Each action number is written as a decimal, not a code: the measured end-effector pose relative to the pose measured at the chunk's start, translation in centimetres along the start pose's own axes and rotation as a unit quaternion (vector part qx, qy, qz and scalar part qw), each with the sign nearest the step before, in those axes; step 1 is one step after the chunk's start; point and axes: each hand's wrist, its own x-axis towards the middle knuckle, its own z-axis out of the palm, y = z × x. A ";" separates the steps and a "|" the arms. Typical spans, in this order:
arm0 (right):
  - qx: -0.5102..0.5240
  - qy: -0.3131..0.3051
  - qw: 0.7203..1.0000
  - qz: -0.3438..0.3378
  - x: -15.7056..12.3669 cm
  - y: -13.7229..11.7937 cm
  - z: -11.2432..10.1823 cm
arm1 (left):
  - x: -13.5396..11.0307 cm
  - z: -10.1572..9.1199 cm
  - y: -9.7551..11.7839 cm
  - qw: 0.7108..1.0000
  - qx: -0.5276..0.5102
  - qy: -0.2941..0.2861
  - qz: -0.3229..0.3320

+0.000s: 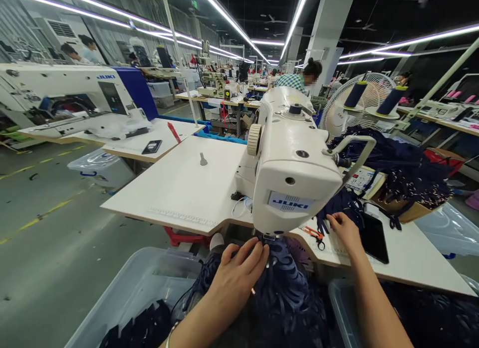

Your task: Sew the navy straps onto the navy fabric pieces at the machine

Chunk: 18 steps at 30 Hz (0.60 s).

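- Left hand [239, 265] lay just in front of and below the sewing machine [295, 173], fingers close together and reaching forward, fingertips on navy fabric [288, 288]; whether they pinched it, I could not tell.
- That fabric ran from beneath the machine's head down over its near side, past the tabletop's front edge.
- Right hand [344, 231] was right of the machine, thumb and forefinger drawn narrow at navy strips [346, 203]; I could not tell if one was gripped.
- Orange snips [313, 232] sat between the machine and that hand, near the front edge; a black tablet [375, 238] lay farther right, leaving little room around the wrist.
- Left of the machine, the white tabletop [175, 183] stretched wide, giving room out to its edge, with a grey metal piece [203, 159] toward the back.
- Below and left of the machine, a clear plastic bin [144, 261] opened upward.
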 end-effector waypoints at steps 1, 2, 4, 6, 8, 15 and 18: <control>0.037 -0.018 0.999 0.010 -0.8 -0.2 -0.4 | 0.1 0.0 0.1 1.000 -0.004 -0.003 0.003; 0.077 -0.037 0.996 0.019 -1.7 -0.5 -0.8 | 0.2 -0.1 0.2 1.000 -0.007 -0.009 0.007; 0.158 -0.074 0.984 0.033 -3.8 -1.3 -1.6 | 0.4 -0.3 0.3 0.999 -0.012 -0.027 0.014; 0.232 -0.093 0.967 0.045 -6.2 -2.2 -1.9 | 0.7 -0.5 0.4 0.999 -0.016 -0.025 0.023; 0.358 -0.114 0.921 0.101 -8.6 -3.3 -1.7 | 0.9 -0.9 0.4 0.998 -0.032 -0.008 0.052; 0.383 -0.278 0.867 0.152 -14.3 -7.7 2.7 | 0.3 -3.7 0.6 0.990 -0.062 -0.106 0.064; 0.322 -0.264 0.903 0.108 -14.2 -8.9 4.8 | 0.1 -4.5 0.9 0.981 -0.132 -0.135 0.043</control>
